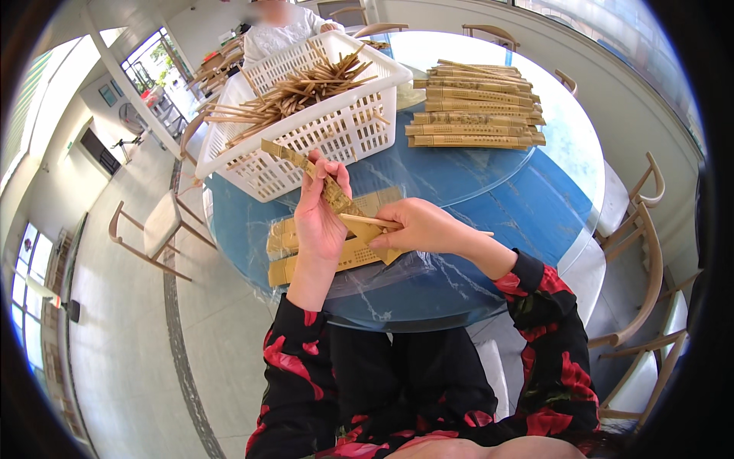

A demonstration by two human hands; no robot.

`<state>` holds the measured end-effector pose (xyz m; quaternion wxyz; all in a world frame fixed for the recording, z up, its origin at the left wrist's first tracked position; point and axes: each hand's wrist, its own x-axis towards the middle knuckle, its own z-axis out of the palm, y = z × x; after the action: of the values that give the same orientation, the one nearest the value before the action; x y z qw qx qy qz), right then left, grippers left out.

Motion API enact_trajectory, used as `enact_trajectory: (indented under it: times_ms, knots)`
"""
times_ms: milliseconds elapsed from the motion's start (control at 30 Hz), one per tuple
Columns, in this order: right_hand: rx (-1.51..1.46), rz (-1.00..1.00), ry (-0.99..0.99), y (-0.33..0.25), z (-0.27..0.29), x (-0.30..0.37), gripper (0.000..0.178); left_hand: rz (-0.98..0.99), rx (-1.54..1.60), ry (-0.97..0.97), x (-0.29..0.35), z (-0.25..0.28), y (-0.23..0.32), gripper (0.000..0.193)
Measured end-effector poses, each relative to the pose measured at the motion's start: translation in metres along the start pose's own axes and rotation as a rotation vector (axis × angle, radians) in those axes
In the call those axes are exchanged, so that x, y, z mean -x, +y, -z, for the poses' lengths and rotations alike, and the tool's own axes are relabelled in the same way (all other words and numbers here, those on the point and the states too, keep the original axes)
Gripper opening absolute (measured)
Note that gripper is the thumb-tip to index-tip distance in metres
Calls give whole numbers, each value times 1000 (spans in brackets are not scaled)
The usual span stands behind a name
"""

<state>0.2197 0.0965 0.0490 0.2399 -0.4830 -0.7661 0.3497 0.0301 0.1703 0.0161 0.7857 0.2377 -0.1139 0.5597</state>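
My left hand (321, 213) is closed around a narrow tan paper chopstick sleeve (335, 195), which slants from upper left down to the right. Pinched in my right hand (422, 225) is a pair of pale wooden chopsticks (367, 221), their tips at the lower end of the sleeve and their back ends showing past my wrist. Whether the tips are inside the sleeve I cannot tell. Beneath my hands, more flat paper sleeves (284, 272) lie on a clear plastic wrapper (367, 284).
A white perforated basket (264, 177) heaped with loose chopsticks (302, 96) stands at the back left of the round blue table (527, 218). To its right lies a stack of sleeved chopsticks (478, 115). Another person (283, 34) is behind the basket. Wooden chairs (160, 226) surround the table.
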Motion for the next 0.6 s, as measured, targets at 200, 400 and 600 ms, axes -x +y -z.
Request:
enact_trajectory:
  times_ms: [200,400,600]
  knots:
    - [-31,-20,199,25,13,-3,33,-209,-212,83,-4,8,14,29]
    - [-275,-7,197,38,32,-5,29,252,-775,133,10,-5,-27,30]
    - [-244,-68,178,46,35,-7,20,255,-851,74,13,3,-34,15]
